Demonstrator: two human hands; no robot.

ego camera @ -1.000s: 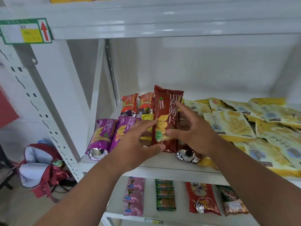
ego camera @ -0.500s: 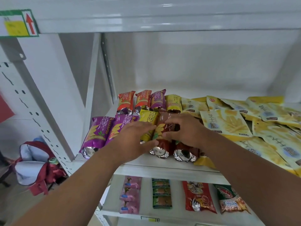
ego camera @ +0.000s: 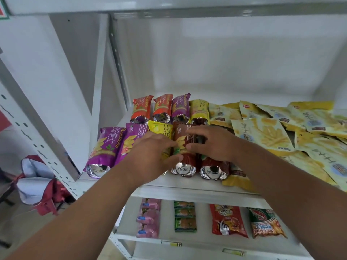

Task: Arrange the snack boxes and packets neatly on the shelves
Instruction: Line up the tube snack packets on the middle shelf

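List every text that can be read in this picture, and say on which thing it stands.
"山药薄片": purple packet.
"亚军": its silver end, and the brown packet end.
"PRAWN": green bag, lower shelf.
"芝士脆": yellow bag, partly legible.
Other print and the shelf tags: too small or blurred.

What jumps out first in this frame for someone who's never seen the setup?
Both hands meet at the front of the white shelf: the left hand and right hand grip a brown snack packet lying in a row of purple, yellow and brown packets. To the right sprawls a loose, overlapping heap of yellow packets. Behind the hands a second row of orange, purple and yellow packets lies lined up.
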